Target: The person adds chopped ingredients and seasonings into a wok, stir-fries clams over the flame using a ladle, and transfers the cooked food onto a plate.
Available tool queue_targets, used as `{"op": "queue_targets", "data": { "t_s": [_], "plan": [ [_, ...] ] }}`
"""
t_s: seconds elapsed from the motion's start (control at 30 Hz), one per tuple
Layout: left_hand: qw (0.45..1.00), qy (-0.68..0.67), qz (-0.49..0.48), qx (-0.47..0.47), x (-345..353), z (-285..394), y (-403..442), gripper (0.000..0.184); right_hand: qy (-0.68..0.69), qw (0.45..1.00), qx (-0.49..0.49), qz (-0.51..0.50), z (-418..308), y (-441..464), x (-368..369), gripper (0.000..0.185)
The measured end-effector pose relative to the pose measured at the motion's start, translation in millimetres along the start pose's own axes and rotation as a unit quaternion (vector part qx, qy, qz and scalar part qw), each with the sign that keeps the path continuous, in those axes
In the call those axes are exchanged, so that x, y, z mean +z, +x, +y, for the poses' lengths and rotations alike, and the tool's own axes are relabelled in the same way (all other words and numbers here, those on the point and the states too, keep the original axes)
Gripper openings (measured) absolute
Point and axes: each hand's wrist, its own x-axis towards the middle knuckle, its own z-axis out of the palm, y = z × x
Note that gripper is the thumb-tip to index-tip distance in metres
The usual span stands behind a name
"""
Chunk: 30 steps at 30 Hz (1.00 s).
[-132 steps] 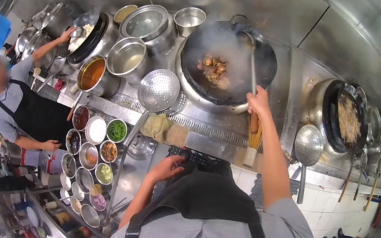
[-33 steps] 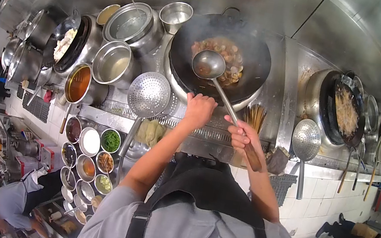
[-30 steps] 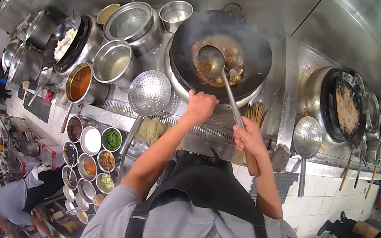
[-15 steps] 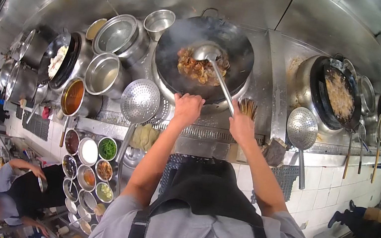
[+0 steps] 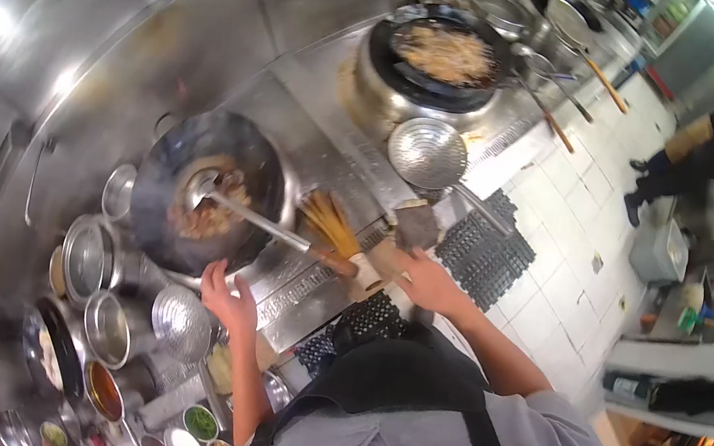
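Note:
Steam rises from a dark wok (image 5: 250, 153) with browned food (image 5: 208, 219) in its bottom. A metal ladle (image 5: 258, 219) rests in the wok, its bowl on the food and its wooden handle end out over the counter edge. My left hand (image 5: 229, 296) is near the wok's front rim, fingers apart, holding nothing. My right hand (image 5: 425, 282) has let the ladle be and is beside a folded dark cloth (image 5: 418, 226), fingers spread. A bamboo brush (image 5: 333, 227) lies between the ladle handle and the cloth.
A second wok (image 5: 446, 57) with fried food and a perforated skimmer (image 5: 427, 154) are at the upper right. Another skimmer (image 5: 182, 323), pots (image 5: 89, 259) and ingredient bowls (image 5: 201, 424) are at the lower left. A person (image 5: 704, 154) stands beyond the tiled floor (image 5: 561, 248).
The view has swung toward the right. My right hand has released the ladle and moved right of its handle. My left hand has come off the wok's rim, its fingers now spread.

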Motion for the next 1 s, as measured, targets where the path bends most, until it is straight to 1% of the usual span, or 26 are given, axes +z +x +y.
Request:
{"op": "queue_targets", "data": {
  "t_s": [0.07,0.1,0.13,0.17,0.2,0.23,0.3,0.33,0.37,0.43,0.47,0.5,0.57,0.67,0.77,0.8,0.9,1.0],
  "plan": [
    [0.999,0.032,0.029,0.028,-14,58,-4,0.026,-0.034,0.992,0.106,-0.056,62,-59,10,0.051],
    [0.997,-0.062,-0.025,0.048,-5,82,-6,0.025,-0.049,0.974,0.179,-0.126,90,-92,11,0.044],
    [0.981,-0.159,-0.084,0.072,18,126,-12,0.023,-0.059,0.946,0.257,-0.190,132,-133,4,0.039],
    [0.954,-0.252,-0.139,0.085,32,156,-18,0.022,-0.043,0.944,0.269,-0.188,158,-162,7,0.036],
    [0.935,-0.262,-0.228,0.068,41,195,-17,0.017,-0.029,0.941,0.281,-0.185,175,-181,-5,0.035],
    [0.919,-0.272,-0.278,0.066,60,218,-27,0.017,0.014,0.959,0.248,-0.133,191,-201,-17,0.033],
    [0.868,-0.314,-0.375,0.091,127,280,-34,0.018,0.029,0.964,0.252,-0.078,237,-220,-25,0.029],
    [0.841,-0.316,-0.430,0.088,154,316,-40,0.026,-0.002,0.952,0.288,-0.104,256,-219,-39,0.027],
    [0.823,-0.325,-0.451,0.120,185,347,-52,0.028,-0.025,0.934,0.330,-0.137,270,-218,-49,0.026],
    [0.790,-0.341,-0.476,0.181,265,404,-76,0.033,-0.042,0.954,0.286,-0.082,304,-219,-71,0.023],
    [0.750,-0.350,-0.544,0.136,305,432,-88,0.044,-0.029,0.965,0.260,0.004,308,-223,-87,0.024],
    [0.738,-0.344,-0.567,0.124,342,461,-101,0.047,-0.031,0.965,0.261,-0.001,304,-223,-117,0.026],
    [0.721,-0.318,-0.609,0.089,410,508,-123,0.055,0.000,0.955,0.295,0.011,317,-221,-147,0.028],
    [0.729,-0.219,-0.632,0.144,522,546,-144,0.069,0.042,0.955,0.285,0.065,341,-233,-181,0.031],
    [0.768,-0.175,-0.597,0.153,591,586,-131,0.075,0.033,0.945,0.321,0.049,382,-253,-194,0.032],
    [0.773,-0.158,-0.590,0.173,620,594,-126,0.071,0.030,0.938,0.344,0.033,401,-261,-192,0.033],
    [0.825,-0.167,-0.512,0.170,706,603,-127,0.067,0.018,0.913,0.408,-0.018,441,-281,-205,0.034],
    [0.840,-0.178,-0.486,0.162,767,604,-131,0.068,0.031,0.879,0.476,-0.024,468,-287,-236,0.036]
  ]
}}
